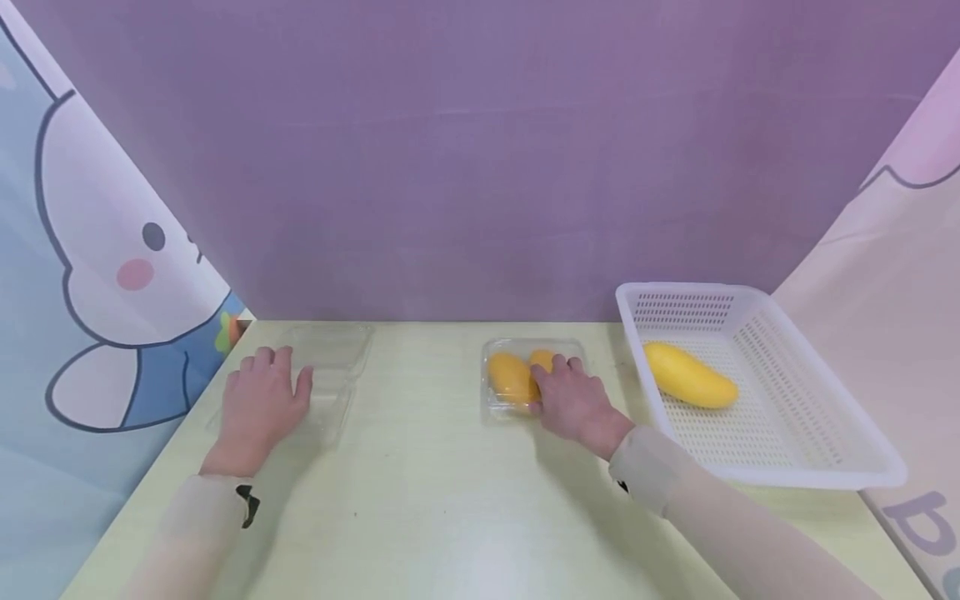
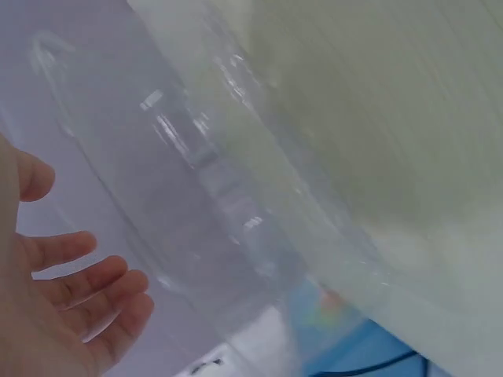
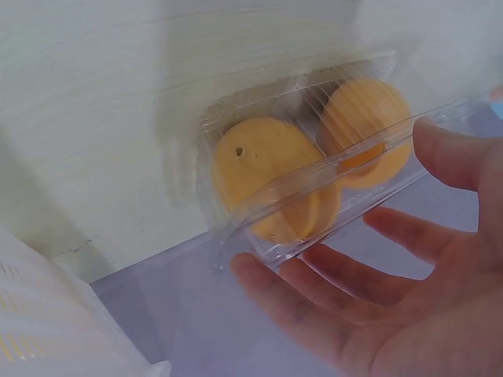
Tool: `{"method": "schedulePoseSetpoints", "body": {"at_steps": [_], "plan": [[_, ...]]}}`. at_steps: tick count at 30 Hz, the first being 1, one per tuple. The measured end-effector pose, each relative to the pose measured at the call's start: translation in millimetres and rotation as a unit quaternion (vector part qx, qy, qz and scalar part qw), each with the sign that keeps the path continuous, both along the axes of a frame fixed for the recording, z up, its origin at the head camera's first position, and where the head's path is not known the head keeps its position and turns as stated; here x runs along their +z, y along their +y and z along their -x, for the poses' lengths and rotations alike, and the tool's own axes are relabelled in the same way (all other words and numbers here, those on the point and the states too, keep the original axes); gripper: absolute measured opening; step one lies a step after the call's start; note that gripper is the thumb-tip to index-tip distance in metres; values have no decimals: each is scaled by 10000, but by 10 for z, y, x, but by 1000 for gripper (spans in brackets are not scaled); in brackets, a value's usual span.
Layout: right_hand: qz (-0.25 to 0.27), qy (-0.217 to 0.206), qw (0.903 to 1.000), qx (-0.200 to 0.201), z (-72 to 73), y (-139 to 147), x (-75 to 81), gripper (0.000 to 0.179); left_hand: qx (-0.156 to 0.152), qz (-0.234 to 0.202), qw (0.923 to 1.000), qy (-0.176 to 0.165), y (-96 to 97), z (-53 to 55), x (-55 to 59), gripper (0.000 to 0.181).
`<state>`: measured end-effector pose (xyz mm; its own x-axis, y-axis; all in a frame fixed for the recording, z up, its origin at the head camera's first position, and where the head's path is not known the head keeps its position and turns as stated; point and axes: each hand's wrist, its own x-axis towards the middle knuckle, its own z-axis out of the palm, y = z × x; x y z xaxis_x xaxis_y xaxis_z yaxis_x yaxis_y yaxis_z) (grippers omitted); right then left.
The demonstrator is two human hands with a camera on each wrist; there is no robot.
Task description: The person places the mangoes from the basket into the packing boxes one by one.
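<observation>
A clear plastic clamshell box (image 1: 491,408) stands mid-table with two yellow-orange mangoes (image 1: 510,377) inside, its lid over them. My right hand (image 1: 573,402) is at the box's right side, fingers fairly straight; the right wrist view shows the thumb (image 3: 452,153) by the box's rim and the other fingers along its edge. Whether they press on it I cannot tell. On the left, a second clear plastic box (image 1: 330,354) lies spread open with nothing visible inside. Over its left part is my left hand (image 1: 262,400), fingers loosely extended and holding nothing in the left wrist view.
A white perforated plastic basket (image 1: 877,462) stands at the right of the table, with one yellow mango (image 1: 690,377) in it. A purple wall (image 1: 480,167) rises behind the pale table (image 1: 442,517). Cartoon-print cloth (image 1: 97,275) hangs on the left side.
</observation>
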<state>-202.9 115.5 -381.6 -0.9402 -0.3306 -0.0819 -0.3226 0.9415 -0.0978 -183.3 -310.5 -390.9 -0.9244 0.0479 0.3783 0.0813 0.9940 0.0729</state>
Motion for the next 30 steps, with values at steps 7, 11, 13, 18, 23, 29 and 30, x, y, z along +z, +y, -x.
{"method": "schedulePoseSetpoints", "body": {"at_steps": [7,11,13,18,23,29,30], "plan": [[74,-22,9999,-107,81,28,-21,57,275,-404,9988,48,-298,11,-102,51],[126,-30,9998,-140,127,55,-38,59,538,-647,9964,-80,-404,-13,-151,49],[146,-32,9998,-162,145,70,-37,58,712,-713,9948,-150,-434,-24,-174,48],[172,-9,9997,-183,199,102,-18,56,1193,-1059,9862,-450,-506,-43,-211,54],[136,15,9998,-171,256,119,-13,54,1564,-1486,9731,-812,-595,-50,-242,63],[190,-14,9997,-168,294,113,6,52,1724,-2042,9564,-1178,-692,-52,-300,68],[209,-20,9996,-179,300,111,11,51,1714,-2148,9541,-1192,-705,-50,-309,68]]}}
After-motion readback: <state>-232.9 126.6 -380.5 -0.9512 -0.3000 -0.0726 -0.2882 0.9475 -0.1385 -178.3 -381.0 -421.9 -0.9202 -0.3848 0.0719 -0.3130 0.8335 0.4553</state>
